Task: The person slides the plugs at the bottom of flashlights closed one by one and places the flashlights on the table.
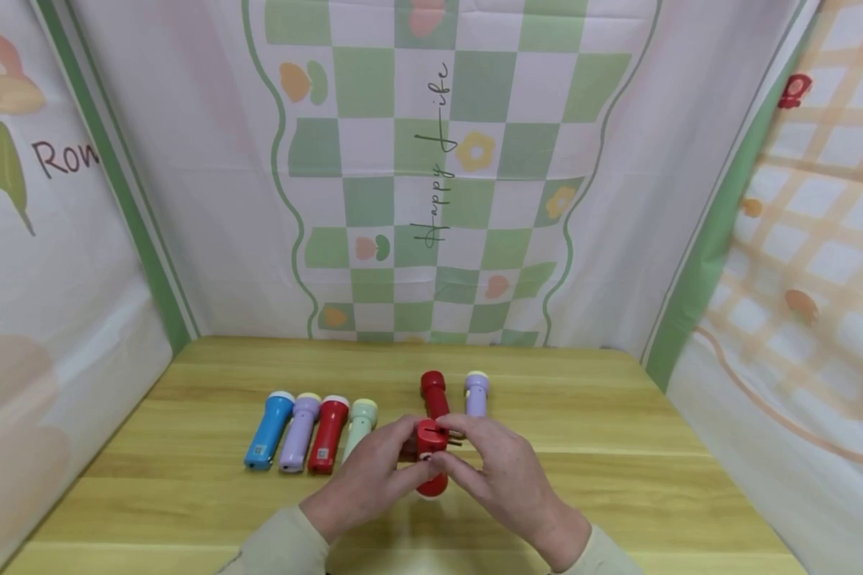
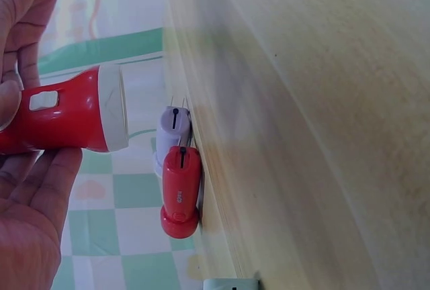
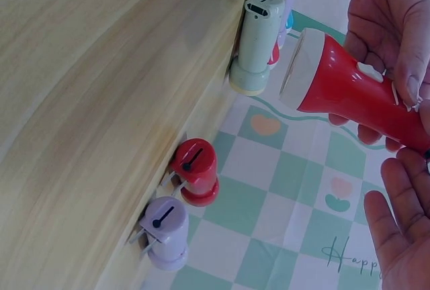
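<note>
Both hands hold a red flashlight point(image 1: 432, 481) above the table, its white-rimmed head pointing down. My left hand point(image 1: 367, 475) grips the body from the left side, with the thumb near the white switch point(image 2: 44, 100). At the tail end, the thumb and index finger of my right hand point(image 1: 514, 483) pinch the flashlight, while other fingers point(image 3: 406, 192) are extended. Metal plug prongs point(image 1: 455, 439) stick out of the tail between those two fingertips. Behind the hands lie another red flashlight point(image 1: 434, 390) and a lilac one point(image 1: 477, 391), both with prongs out.
To the left, a row on the wooden table point(image 1: 618, 495) holds a blue flashlight point(image 1: 269, 434), a lilac flashlight point(image 1: 300, 434), a red flashlight point(image 1: 328, 435) and a pale green flashlight point(image 1: 360, 423). Printed curtains point(image 1: 439, 176) hang behind and at both sides.
</note>
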Motion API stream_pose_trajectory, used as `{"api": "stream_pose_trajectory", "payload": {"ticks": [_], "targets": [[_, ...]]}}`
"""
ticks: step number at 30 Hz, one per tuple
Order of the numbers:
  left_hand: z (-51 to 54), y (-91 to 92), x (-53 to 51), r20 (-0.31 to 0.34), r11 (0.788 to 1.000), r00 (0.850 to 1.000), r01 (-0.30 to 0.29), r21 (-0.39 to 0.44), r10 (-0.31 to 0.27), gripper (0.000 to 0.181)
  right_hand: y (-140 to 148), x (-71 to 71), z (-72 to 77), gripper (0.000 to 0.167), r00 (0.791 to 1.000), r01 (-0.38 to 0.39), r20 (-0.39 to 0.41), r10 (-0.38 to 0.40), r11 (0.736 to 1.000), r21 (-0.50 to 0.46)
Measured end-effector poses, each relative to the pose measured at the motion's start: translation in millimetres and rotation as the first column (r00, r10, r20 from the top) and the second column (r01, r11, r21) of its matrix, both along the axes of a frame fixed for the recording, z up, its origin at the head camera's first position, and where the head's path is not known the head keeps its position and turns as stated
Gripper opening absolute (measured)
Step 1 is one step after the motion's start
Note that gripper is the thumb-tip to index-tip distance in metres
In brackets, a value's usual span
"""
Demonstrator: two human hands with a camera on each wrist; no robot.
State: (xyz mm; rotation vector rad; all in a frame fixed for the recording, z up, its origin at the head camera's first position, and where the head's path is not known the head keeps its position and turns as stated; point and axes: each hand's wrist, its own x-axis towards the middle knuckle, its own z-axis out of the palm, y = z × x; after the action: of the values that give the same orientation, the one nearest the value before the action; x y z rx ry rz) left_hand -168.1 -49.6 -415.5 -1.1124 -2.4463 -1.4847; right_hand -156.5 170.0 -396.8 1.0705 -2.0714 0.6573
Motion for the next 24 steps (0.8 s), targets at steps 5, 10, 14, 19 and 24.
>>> {"api": "stream_pose_trajectory", "payload": {"ticks": [5,10,14,19,24], "targets": [[1.1,-0.1,0.8,0.006,1.0,1.0,0.003,0.009,-0.003,0.041,-0.2,0.3,0.1,0.038,1.0,-0.002,-0.002,0.002,1.0,0.003],[2.6,-0.3,2.2,0.017,1.0,1.0,-0.003,0.009,0.003,0.042,0.1,0.2,-0.7,0.036,1.0,0.001,0.007,-0.001,1.0,0.005],[3.0,0.0,2.2,0.014,1.0,1.0,-0.01,0.011,0.01,0.042,0.5,-0.8,-1.2,0.037,1.0,0.004,0.005,-0.004,1.0,0.001],[2.4,0.6,2.1,0.01,1.0,1.0,-0.022,0.016,0.022,0.041,0.8,-1.1,-1.5,0.037,1.0,0.008,0.0,-0.008,1.0,0.001],[2.0,0.7,2.8,0.016,0.999,0.999,-0.035,0.015,0.035,0.04,0.7,-1.2,-2.3,0.037,1.0,0.007,-0.006,-0.007,1.0,0.002]]}}
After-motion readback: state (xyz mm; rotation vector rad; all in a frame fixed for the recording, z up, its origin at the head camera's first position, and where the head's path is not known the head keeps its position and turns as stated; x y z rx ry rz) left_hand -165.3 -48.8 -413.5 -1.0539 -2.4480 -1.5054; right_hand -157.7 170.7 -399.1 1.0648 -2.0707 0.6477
